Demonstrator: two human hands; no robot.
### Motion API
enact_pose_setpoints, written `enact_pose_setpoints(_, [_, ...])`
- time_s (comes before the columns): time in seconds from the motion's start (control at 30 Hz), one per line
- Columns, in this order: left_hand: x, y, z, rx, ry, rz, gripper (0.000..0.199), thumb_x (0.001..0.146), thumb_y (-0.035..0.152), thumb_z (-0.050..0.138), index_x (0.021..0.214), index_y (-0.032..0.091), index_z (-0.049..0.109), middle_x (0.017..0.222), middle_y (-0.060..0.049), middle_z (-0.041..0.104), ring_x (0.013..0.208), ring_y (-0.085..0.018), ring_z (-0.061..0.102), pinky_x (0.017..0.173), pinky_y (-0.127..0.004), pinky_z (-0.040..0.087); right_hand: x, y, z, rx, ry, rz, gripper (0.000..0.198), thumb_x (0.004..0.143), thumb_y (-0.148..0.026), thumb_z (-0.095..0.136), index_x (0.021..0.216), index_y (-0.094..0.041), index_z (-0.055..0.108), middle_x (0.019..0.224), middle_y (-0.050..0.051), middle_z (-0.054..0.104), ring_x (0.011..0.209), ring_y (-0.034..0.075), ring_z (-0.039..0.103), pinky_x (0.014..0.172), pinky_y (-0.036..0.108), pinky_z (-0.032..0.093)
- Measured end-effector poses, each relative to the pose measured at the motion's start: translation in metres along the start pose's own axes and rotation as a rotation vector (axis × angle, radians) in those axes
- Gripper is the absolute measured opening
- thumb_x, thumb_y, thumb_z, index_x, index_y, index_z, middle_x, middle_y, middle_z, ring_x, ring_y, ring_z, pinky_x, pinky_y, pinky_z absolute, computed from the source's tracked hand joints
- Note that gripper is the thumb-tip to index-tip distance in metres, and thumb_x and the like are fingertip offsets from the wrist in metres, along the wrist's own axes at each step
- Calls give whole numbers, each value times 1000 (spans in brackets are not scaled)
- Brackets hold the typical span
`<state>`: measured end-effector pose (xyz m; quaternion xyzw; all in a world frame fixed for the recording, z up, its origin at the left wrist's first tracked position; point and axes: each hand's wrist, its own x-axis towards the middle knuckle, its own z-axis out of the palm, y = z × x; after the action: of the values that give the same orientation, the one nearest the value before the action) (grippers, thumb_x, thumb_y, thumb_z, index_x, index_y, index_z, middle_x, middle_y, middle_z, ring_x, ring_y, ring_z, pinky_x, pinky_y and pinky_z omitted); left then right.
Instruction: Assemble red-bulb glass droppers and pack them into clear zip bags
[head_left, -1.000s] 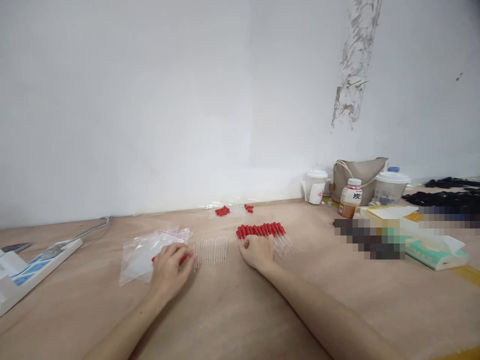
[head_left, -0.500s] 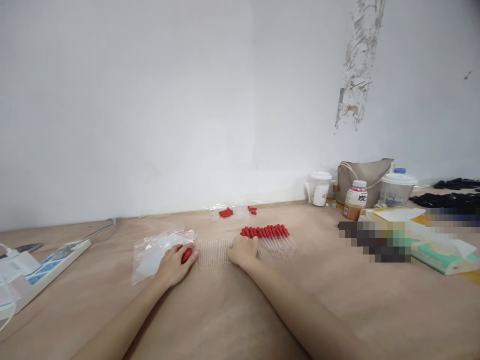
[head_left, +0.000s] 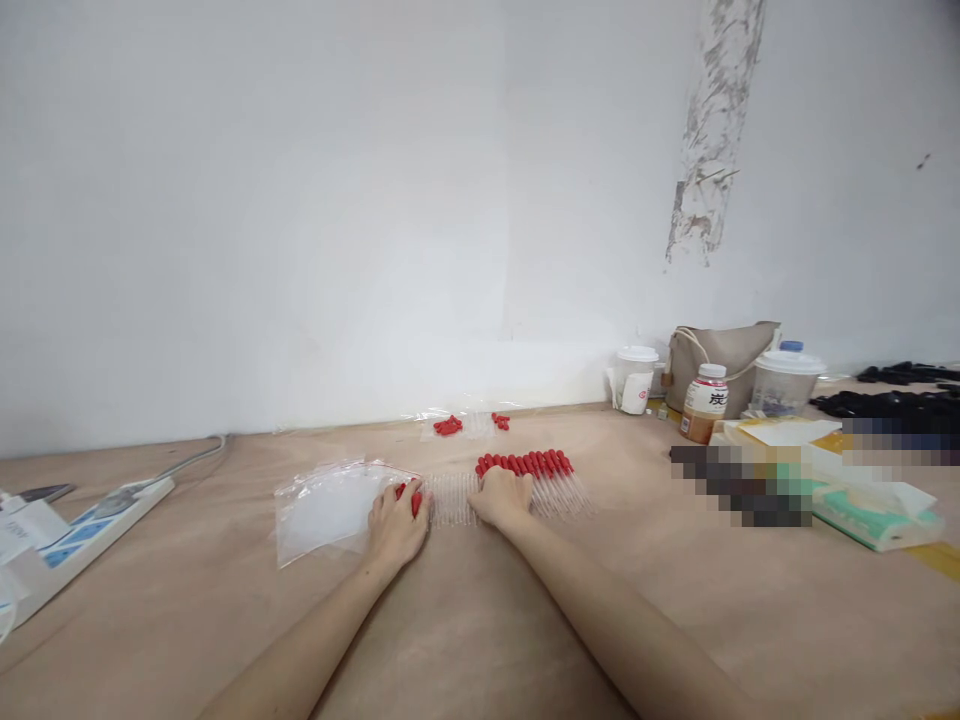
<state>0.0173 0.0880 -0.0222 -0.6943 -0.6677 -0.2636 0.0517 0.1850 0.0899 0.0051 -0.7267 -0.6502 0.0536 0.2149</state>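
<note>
A row of thin clear tubes, like dropper pipettes [head_left: 451,500], lies on the brown-covered table between my hands. My left hand [head_left: 397,525] is closed around red rubber bulbs [head_left: 416,500] at the row's left end, partly over a clear zip bag [head_left: 322,510]. My right hand [head_left: 504,497] bends over the row's right end with its fingers pinched; what is between the fingertips is hidden. Just to its right, tubes fitted with red bulbs [head_left: 536,463] lie side by side in a slanted row.
Loose red bulbs [head_left: 448,426] lie on clear plastic by the wall. At left is a power strip [head_left: 97,535] with plugs and a cable. To the right stand a paper cup [head_left: 636,382], a bottle [head_left: 706,405], a grey bag [head_left: 731,360], a lidded tub [head_left: 785,385] and a green-white packet [head_left: 874,510].
My left hand has moved right, up against the left end of the tube row. The zip bag has shifted right and shows more. My right hand has moved slightly right, still closed.
</note>
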Motion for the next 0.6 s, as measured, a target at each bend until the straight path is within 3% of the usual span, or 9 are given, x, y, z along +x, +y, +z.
enact_pose_setpoints(0.27, [0, -6, -1, -142, 66, -62, 43, 83, 42, 36, 116, 19, 52, 115, -13, 49, 109, -29, 43, 90, -41, 32, 3, -4, 4, 48, 7, 48, 15, 64, -20, 52, 73, -16, 63, 79, 12, 66, 79, 24, 60, 73, 36, 30])
enact_pose_setpoints(0.47, [6, -9, -23, -350, 187, -87, 36, 82, 38, 38, 102, 16, 57, 104, -11, 54, 106, -27, 44, 91, -40, 30, -3, 9, -19, 112, -10, -53, 14, 69, -25, 50, 65, -16, 61, 76, 9, 65, 75, 21, 59, 63, 28, 33])
enact_pose_setpoints(0.53, [7, -7, -34, -443, 200, -93, 32, 82, 39, 37, 96, 18, 57, 90, -8, 56, 96, -25, 49, 85, -38, 35, -11, 19, -30, 134, -9, -133, 17, 73, -22, 46, 66, -16, 60, 75, 7, 64, 73, 17, 58, 61, 24, 33])
enact_pose_setpoints(0.6, [4, -4, -42, -556, 152, -87, 30, 81, 43, 39, 91, 18, 55, 70, -1, 53, 74, -20, 55, 70, -33, 42, -23, 31, -36, 155, 9, -216, 19, 77, -20, 43, 72, -16, 60, 79, 6, 63, 76, 15, 56, 63, 22, 33])
